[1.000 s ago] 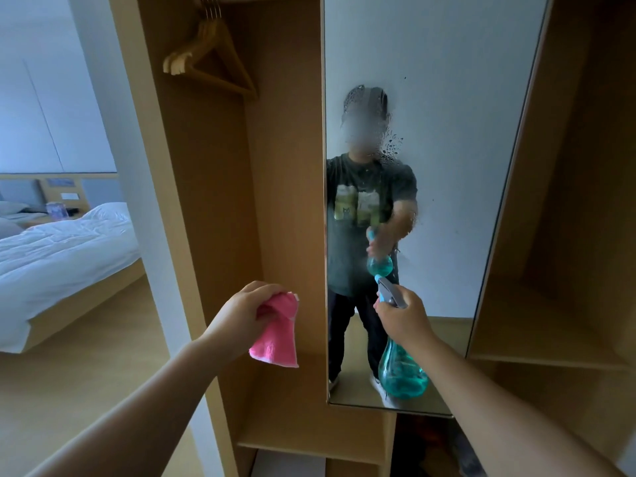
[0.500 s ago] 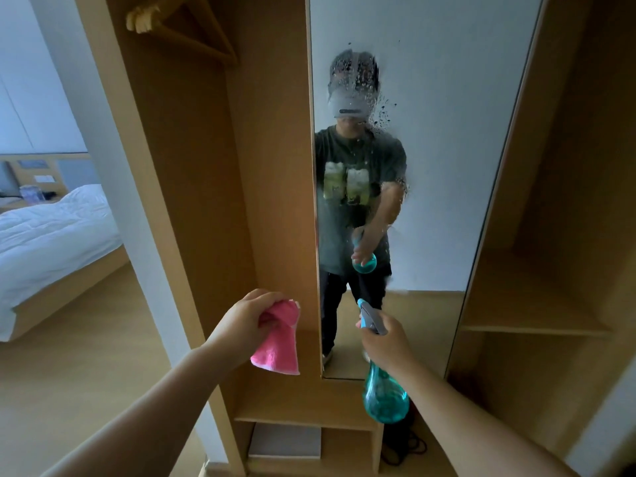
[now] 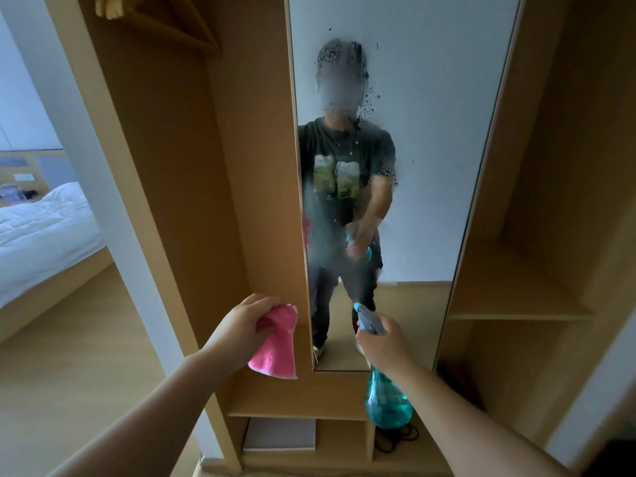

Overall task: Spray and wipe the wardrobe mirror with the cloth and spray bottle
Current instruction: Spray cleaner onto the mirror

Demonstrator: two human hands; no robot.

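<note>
A tall wardrobe mirror (image 3: 430, 139) fills the middle of the head view, with spray droplets high up and a misty patch lower on its left side. My right hand (image 3: 383, 340) grips the head of a teal spray bottle (image 3: 387, 401), nozzle pointed at the lower glass, a short way from it. My left hand (image 3: 241, 327) holds a pink cloth (image 3: 277, 349) bunched in its fingers, hanging in front of the wooden panel just left of the mirror.
Open wooden wardrobe compartments flank the mirror, with shelves (image 3: 509, 315) at right and a wooden hanger (image 3: 155, 18) up left. A low shelf (image 3: 296, 401) sits under the mirror, cables (image 3: 395, 440) beneath it. A bed (image 3: 38, 232) stands at the far left on wooden flooring.
My view and both hands have dropped lower down the mirror. A fresh misty patch has appeared on the lower left glass. Both hands keep their holds.
</note>
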